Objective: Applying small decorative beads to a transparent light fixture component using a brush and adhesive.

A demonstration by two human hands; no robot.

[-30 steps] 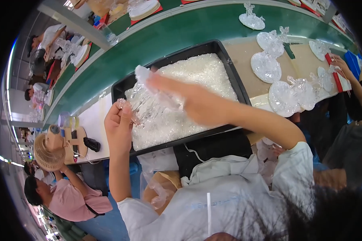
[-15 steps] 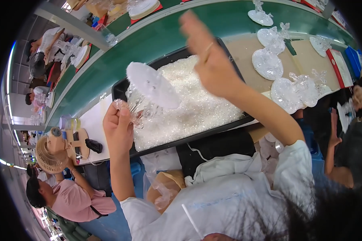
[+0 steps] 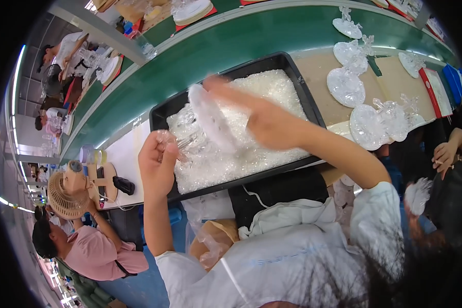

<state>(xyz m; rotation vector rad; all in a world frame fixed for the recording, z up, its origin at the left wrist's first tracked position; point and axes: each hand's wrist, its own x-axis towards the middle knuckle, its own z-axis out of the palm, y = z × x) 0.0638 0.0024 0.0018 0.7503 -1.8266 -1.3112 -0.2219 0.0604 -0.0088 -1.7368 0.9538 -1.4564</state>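
My left hand (image 3: 158,160) is closed around the clear plastic part of an ornament with a round white base (image 3: 210,119). The base is tipped on its edge, its flat face toward my right hand (image 3: 272,120). That hand is stretched out and smeared by motion, its fingertips at or against the upper part of the base. I cannot tell whether they touch. Beneath the ornament lies a black tray (image 3: 308,97) filled with white, glittery granules (image 3: 272,87). The ornament's clear figure is partly hidden by my left fingers.
Several clear ornaments on round white bases (image 3: 368,126) stand on the board at right, near a red-edged box (image 3: 432,92). A green conveyor belt (image 3: 190,61) runs behind the tray. At left are a fan (image 3: 66,192), a black object (image 3: 123,186) and a seated person in pink (image 3: 95,251).
My right hand has swung down and left to the ornament's base. The base has tilted to a steeper angle, while my left hand keeps its hold.
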